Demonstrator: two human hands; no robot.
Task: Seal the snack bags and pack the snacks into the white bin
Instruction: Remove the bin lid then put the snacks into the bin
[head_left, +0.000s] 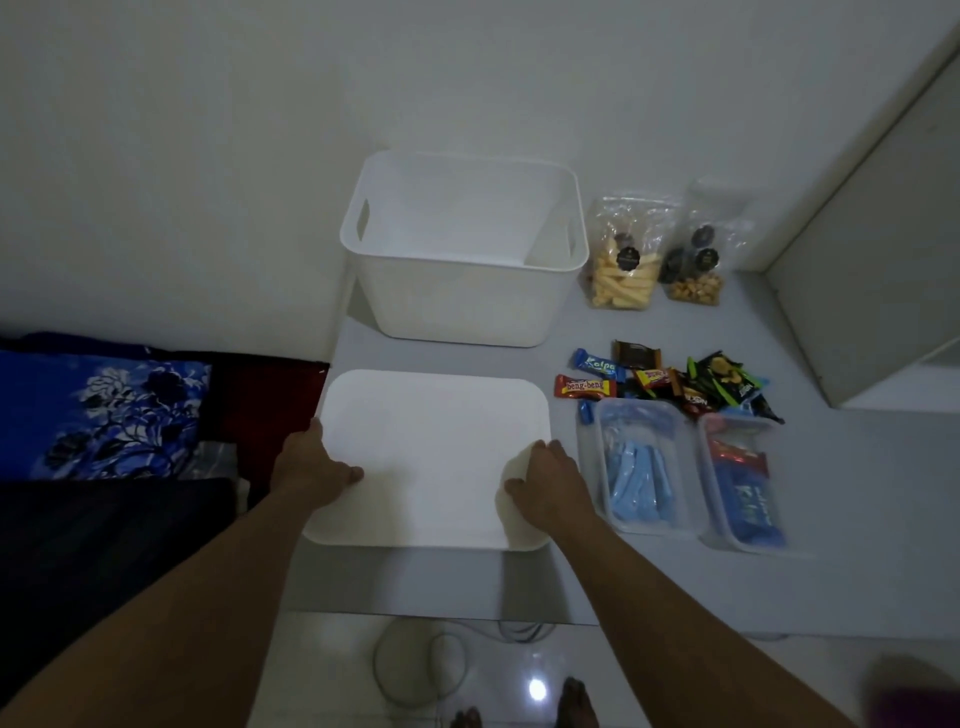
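Observation:
The white bin (462, 306) stands open at the back of the grey table, with nothing visible inside. In front of it lies its flat white lid (434, 447). My left hand (311, 467) grips the lid's left edge, thumb on top. My right hand (550, 483) holds the lid's right side the same way. Right of the bin stand two clear snack bags, one with yellow sticks (626, 260) and one with small brown pieces (698, 249); their tops look unsealed. A pile of wrapped candy bars (665, 382) lies further forward.
Two clear plastic tubs sit right of the lid, one with light blue packets (641, 467), one with blue and red bars (745, 483). A blue floral cloth (104, 410) lies left of the table. A white cabinet (883, 260) stands at right. Cables (415, 665) lie on the floor below.

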